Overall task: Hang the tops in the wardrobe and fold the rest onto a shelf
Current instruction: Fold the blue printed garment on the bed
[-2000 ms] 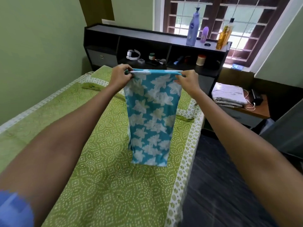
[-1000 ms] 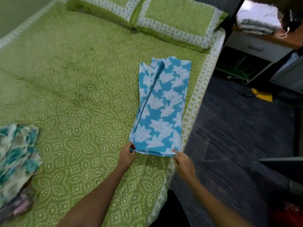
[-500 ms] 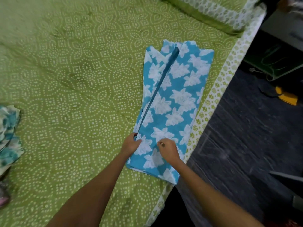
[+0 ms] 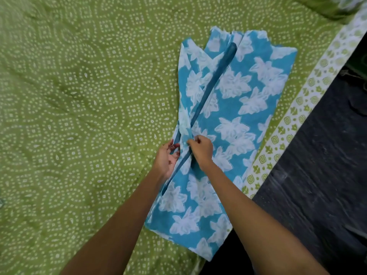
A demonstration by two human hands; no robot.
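Right hand (image 4: pixel 200 150) fingers are pinching the raised fold; left hand (image 4: pixel 165 158), fingers loosely apart, is cupping its edge. The blue floral garment (image 4: pixel 234 108) is lying lengthwise on the green bedspread (image 4: pixel 79 116) near its border. Folding partly done, judging; shelving remains.

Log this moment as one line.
stage: folding | item: blue floral garment flat on green bedspread, near bed edge | left hand: at its left edge | right hand: pinching fabric mid-length
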